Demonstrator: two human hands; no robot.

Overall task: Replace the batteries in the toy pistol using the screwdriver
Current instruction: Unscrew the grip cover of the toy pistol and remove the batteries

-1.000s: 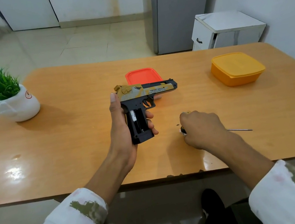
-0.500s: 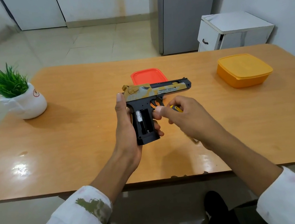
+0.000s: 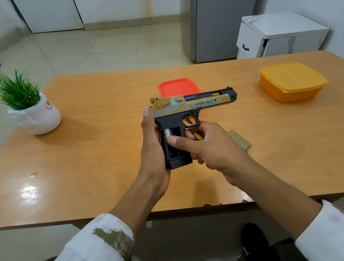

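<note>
On the wooden surface (image 3: 102, 153), a small green plant in a white pot (image 3: 35, 116) stands near the far left corner. A red lidded box (image 3: 178, 86) sits toward the middle of the far edge, and a yellow lidded box (image 3: 292, 81) sits well to the right, nearer the right edge. A camouflage-patterned cover panel (image 3: 240, 139) lies flat on the surface just beside the right hand (image 3: 212, 146), which hides part of it. Beyond the far right corner, on the floor, stand a white cabinet (image 3: 280, 34) and a tall grey cabinet (image 3: 225, 7).

The toy pistol (image 3: 194, 104) is held above the middle of the surface, barrel pointing right, and it blocks the near edge of the red box. The left hand (image 3: 151, 147) wraps round the back of the black grip, thumb pointing up along the slide. The grip's side compartment is open, and a battery (image 3: 168, 132) shows inside it. The right thumb presses against the compartment, covering its middle. The other right fingers curl round the yellow-and-black handle of the screwdriver (image 3: 197, 136), whose shaft is hidden.

In count: one pistol, one visible battery, one screwdriver, one cover panel, two boxes, one plant, two hands.
</note>
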